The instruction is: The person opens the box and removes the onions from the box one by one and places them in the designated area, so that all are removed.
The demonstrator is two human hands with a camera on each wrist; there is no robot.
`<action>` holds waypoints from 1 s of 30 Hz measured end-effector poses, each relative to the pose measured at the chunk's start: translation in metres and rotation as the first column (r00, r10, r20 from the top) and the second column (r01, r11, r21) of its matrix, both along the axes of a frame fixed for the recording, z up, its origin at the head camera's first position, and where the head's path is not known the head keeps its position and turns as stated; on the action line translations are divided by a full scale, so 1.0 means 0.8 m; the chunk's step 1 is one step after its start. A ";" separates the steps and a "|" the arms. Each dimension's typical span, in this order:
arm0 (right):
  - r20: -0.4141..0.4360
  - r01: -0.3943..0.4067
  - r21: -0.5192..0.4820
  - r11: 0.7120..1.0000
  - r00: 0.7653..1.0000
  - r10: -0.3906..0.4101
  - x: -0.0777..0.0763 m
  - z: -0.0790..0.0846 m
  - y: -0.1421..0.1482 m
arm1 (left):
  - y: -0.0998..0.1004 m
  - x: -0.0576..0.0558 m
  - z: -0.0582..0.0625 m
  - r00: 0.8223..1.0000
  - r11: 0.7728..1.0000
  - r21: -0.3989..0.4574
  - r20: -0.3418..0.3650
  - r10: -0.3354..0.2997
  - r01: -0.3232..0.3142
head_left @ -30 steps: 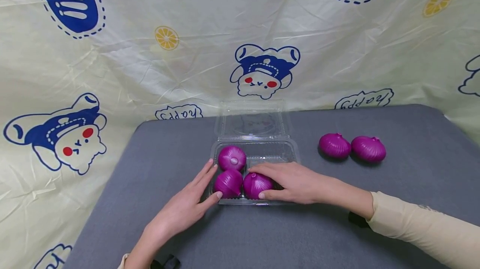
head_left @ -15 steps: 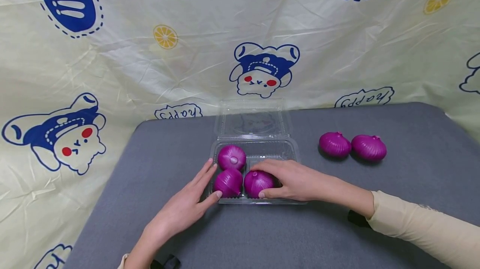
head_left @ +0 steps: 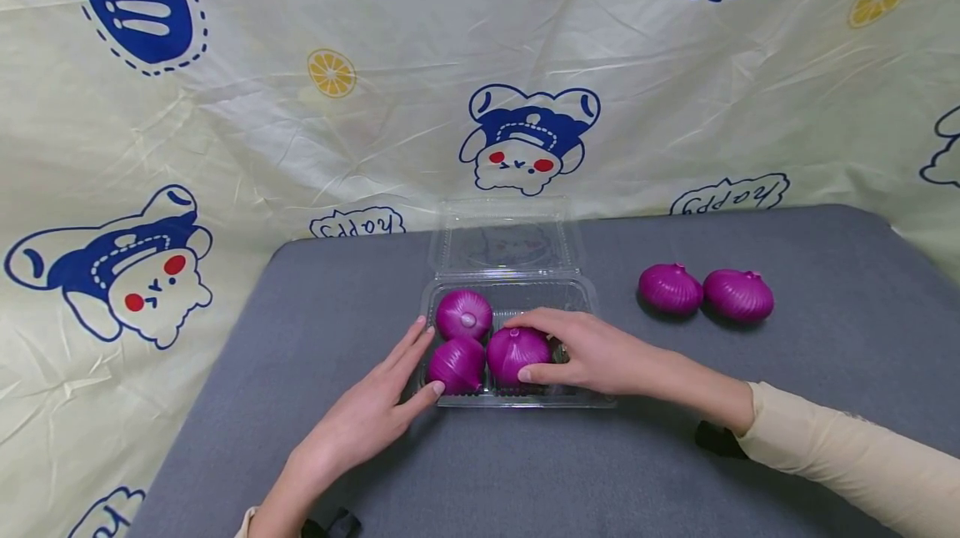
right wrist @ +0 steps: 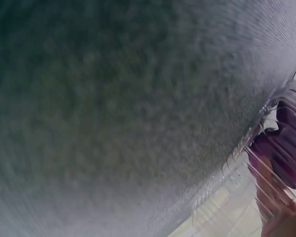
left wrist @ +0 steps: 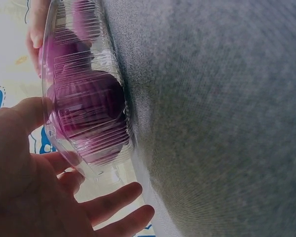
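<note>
A clear plastic clamshell box stands with its lid up. In its left half sit two purple onions, one onion behind the other onion. My right hand grips a third onion beside them, fingers behind and thumb in front, slightly raised in the box. My left hand lies against the box's left side with fingers fairly straight. In the left wrist view, the left thumb touches the rim. The right wrist view shows the held onion through the clear wall.
Two more purple onions, a left onion and a right onion, rest side by side on the grey table, right of the box. Behind the table hangs a printed cloth.
My right hand has lifted the gripped onion slightly up and away from the front wall of the box. The left hand stays in place.
</note>
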State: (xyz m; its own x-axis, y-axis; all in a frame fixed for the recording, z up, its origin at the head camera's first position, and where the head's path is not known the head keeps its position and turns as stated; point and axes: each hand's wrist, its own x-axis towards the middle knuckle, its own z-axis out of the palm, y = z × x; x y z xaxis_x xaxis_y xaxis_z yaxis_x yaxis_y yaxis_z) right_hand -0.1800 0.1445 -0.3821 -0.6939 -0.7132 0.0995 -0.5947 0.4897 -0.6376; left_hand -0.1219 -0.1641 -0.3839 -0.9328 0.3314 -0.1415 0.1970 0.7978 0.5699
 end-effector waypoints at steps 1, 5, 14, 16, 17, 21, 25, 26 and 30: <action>0.013 -0.005 -0.013 1.000 1.000 0.005 -0.001 0.001 0.001 | 0.000 0.000 0.000 1.000 1.000 -0.001 0.001 0.002 -0.002; 0.030 -0.036 -0.037 0.999 0.999 0.037 -0.001 0.006 0.004 | 0.001 0.000 0.000 1.000 1.000 -0.005 0.005 0.004 -0.004; -0.021 -0.045 -0.073 0.996 0.999 0.044 0.006 0.016 0.010 | 0.001 0.000 0.001 1.000 1.000 -0.001 0.001 0.000 0.000; -0.015 -0.035 -0.109 0.993 0.999 0.033 0.008 0.018 0.012 | 0.002 0.001 0.001 1.000 1.000 -0.001 0.000 0.000 0.000; -0.011 -0.026 -0.127 0.992 1.000 0.025 0.009 0.019 0.013 | 0.002 0.001 0.001 1.000 1.000 -0.002 0.000 0.000 0.000; 0.010 -0.001 -0.204 0.979 1.000 0.003 0.013 0.019 0.020 | 0.002 0.001 0.001 1.000 1.000 -0.004 0.000 0.003 -0.003; 0.040 0.021 -0.256 0.966 0.999 -0.011 0.016 0.019 0.030 | 0.002 0.001 0.001 1.000 1.000 -0.004 -0.003 0.005 -0.005; 0.050 0.031 -0.264 0.964 0.999 -0.018 0.017 0.019 0.033 | 0.002 0.001 0.001 1.000 1.000 -0.004 -0.005 0.004 -0.004; 0.083 0.073 -0.280 0.957 0.995 -0.052 0.021 0.022 0.045 | 0.001 0.001 0.001 1.000 1.000 -0.003 -0.009 -0.003 0.003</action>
State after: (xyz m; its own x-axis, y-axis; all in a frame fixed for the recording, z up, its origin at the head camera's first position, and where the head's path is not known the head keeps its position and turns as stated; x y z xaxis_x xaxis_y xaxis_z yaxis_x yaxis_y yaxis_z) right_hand -0.1634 0.1806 -0.3646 -0.7490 -0.6185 0.2377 -0.5151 0.3178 -0.7961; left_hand -0.1213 -0.1633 -0.3834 -0.9332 0.3334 -0.1341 0.2044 0.7992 0.5652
